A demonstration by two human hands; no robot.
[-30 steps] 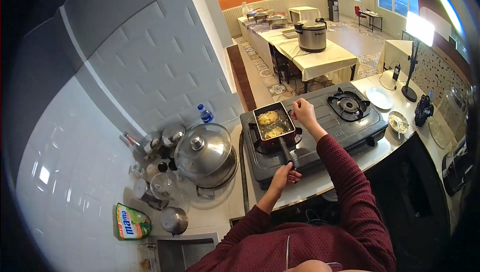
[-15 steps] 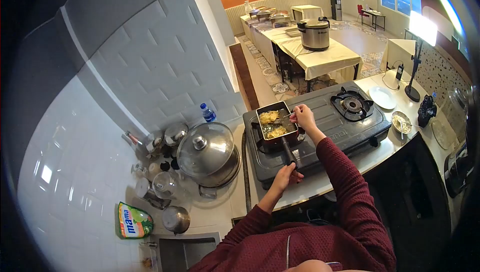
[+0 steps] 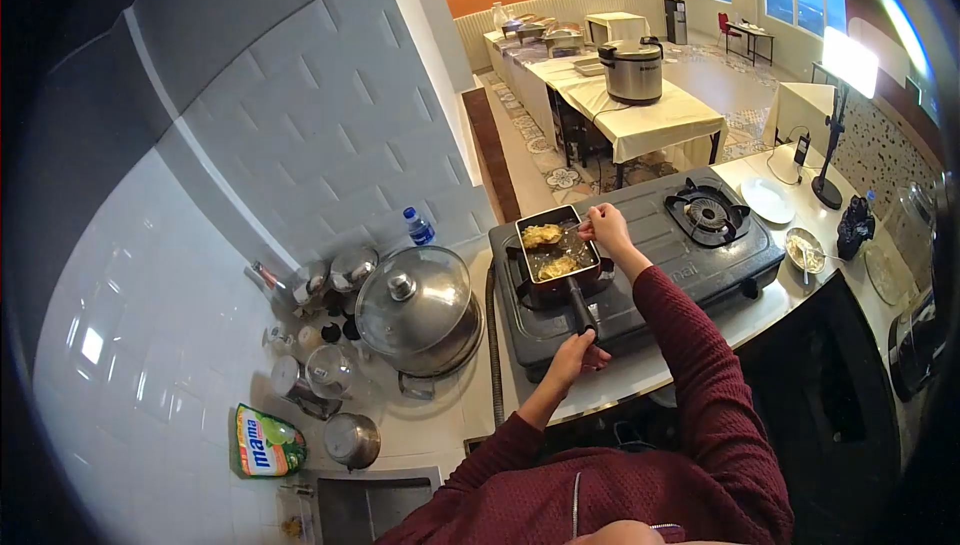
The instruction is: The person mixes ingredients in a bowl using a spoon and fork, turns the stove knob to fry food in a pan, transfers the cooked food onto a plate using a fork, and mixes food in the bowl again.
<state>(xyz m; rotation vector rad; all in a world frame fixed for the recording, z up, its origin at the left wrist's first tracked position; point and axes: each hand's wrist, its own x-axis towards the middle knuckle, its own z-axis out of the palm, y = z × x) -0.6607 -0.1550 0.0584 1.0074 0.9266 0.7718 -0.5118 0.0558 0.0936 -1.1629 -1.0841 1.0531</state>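
Across towards the upper of two golden, lumpy fritters (image 3: 543, 235) had come a thin metal utensil (image 3: 572, 228) since the earliest head view; the bare right hand (image 3: 605, 228) had its fingers pinched narrow on it; both fritters lay in the square, pale-rimmed pan (image 3: 586, 250), on the left burner of the grey gas stove (image 3: 652, 233); the bare left hand (image 3: 572, 360) had its fingers wrapped round the pan's black handle (image 3: 582, 312); beside the stove, a silver lidded pot (image 3: 430, 290) stood on the pale desk (image 3: 590, 400).

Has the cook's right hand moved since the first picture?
Yes, slightly left: judged against the right-hand burner, the right hand is now farther off, nearer the rectangular frying pan.
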